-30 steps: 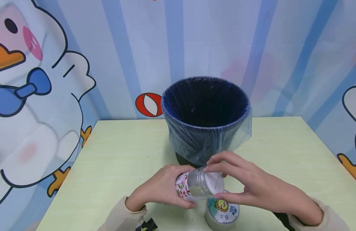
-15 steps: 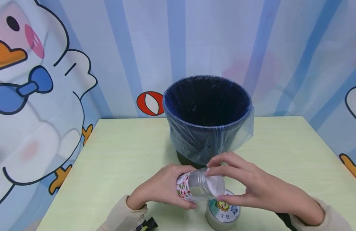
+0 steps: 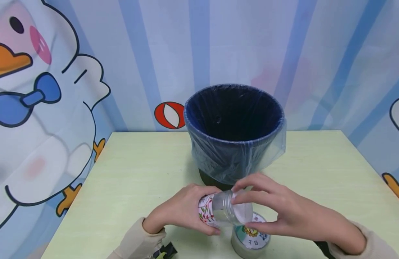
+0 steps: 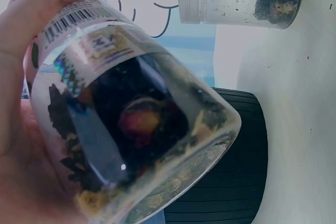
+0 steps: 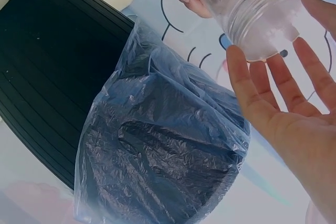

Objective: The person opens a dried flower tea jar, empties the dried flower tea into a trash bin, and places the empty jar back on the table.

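Observation:
My left hand [image 3: 187, 208] grips a clear jar [image 3: 222, 208] with a floral label and holds it tilted on its side above the table, mouth to the right. In the left wrist view, dried flowers and dark leaves show at the jar's base. A whitish seal [image 5: 273, 27] spans the mouth. My right hand [image 3: 277, 208] has its thumb under the rim and its fingertips along the top of it. Below stands a second jar [image 3: 251, 239] with a sunflower picture on its round top. The left wrist view shows dark dried bits in its bottom.
A dark bin [image 3: 215, 176] lined with a blue plastic bag [image 3: 225, 158] stands behind the hands, close to the held jar. The pale table [image 3: 147, 162] ends at a cartoon-printed backdrop [image 3: 167, 54]. A wrist strap [image 3: 165, 250] shows under the left sleeve.
The whole scene has shifted slightly right and the backdrop slightly up as the head moves. The right fingers have spread a little further over the jar's mouth; the left grip is unchanged.

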Tool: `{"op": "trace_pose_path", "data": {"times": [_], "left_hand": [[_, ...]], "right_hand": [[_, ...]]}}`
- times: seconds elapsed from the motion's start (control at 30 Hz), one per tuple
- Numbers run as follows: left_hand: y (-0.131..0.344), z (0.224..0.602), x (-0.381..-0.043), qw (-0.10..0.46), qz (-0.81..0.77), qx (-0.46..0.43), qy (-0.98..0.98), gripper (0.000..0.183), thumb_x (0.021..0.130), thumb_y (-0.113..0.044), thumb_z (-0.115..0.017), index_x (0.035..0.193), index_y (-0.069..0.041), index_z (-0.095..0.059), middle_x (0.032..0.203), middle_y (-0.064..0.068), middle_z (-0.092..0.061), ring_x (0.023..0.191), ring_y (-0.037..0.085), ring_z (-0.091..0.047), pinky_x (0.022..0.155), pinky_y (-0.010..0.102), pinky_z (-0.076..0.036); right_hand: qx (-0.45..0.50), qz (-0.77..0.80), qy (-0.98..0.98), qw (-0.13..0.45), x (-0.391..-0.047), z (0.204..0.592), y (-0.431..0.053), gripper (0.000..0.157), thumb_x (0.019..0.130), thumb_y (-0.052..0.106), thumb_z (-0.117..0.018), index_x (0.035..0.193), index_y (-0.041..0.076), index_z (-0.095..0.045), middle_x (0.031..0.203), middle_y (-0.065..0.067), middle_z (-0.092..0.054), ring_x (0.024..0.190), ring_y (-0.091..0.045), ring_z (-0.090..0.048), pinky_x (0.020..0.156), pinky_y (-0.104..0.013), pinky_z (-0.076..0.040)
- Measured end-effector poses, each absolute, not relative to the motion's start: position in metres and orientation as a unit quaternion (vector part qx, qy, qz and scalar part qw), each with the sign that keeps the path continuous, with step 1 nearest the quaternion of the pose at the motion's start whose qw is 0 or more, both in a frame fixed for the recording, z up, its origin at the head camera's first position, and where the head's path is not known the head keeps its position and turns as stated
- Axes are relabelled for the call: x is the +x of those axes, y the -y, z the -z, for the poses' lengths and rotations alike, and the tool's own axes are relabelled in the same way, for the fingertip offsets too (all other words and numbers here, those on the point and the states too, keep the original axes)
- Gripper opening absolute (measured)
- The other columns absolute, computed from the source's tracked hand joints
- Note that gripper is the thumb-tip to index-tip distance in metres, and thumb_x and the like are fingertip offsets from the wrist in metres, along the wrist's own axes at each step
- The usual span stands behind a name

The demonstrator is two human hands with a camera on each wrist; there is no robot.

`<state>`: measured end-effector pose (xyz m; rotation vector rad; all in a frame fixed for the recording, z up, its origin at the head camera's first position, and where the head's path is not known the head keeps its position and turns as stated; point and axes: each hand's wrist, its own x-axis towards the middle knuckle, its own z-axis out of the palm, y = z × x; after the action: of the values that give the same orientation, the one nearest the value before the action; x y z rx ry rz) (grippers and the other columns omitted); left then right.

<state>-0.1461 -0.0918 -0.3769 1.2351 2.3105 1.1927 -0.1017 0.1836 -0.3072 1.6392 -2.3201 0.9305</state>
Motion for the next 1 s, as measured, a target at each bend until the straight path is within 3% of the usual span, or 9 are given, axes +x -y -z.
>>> {"op": "trace_pose_path", "data": {"times": [0.33,0.6,1.0], "left_hand": [[0.093,0.377,-0.147,0.12,-0.394,0.446,-0.795,0.061,0.069,-0.033,-0.09,0.122,-0.018,-0.064,0.099,-0.008,-0.069,0.081,0.0,-0.062,0.07,0.019,-0.053],[0.095,0.378,-0.148,0.116,-0.393,0.455,-0.791,0.062,0.067,-0.031,-0.091,0.122,-0.019,-0.064,0.1,-0.012,-0.067,0.082,-0.001,-0.061,0.071,0.019,-0.052],[0.095,0.377,-0.147,0.126,-0.388,0.446,-0.796,0.064,0.067,-0.032,-0.091,0.124,-0.02,-0.064,0.1,-0.014,-0.067,0.082,0.0,-0.061,0.071,0.019,-0.052]], "right_hand": [[0.566,-0.277,0.772,0.087,-0.098,0.31,-0.183,0.036,0.096,0.034,-0.066,0.129,0.019,-0.059,0.133,-0.002,-0.051,0.119,-0.018,-0.045,0.094,-0.025,-0.049],[0.579,-0.264,0.767,0.085,-0.096,0.311,-0.181,0.032,0.097,0.025,-0.065,0.128,0.019,-0.058,0.134,-0.002,-0.05,0.121,-0.018,-0.044,0.095,-0.029,-0.05],[0.618,-0.244,0.732,0.153,-0.093,0.318,-0.177,0.027,0.099,0.018,-0.061,0.125,0.011,-0.059,0.131,-0.006,-0.053,0.12,-0.023,-0.048,0.094,-0.03,-0.051]]}}
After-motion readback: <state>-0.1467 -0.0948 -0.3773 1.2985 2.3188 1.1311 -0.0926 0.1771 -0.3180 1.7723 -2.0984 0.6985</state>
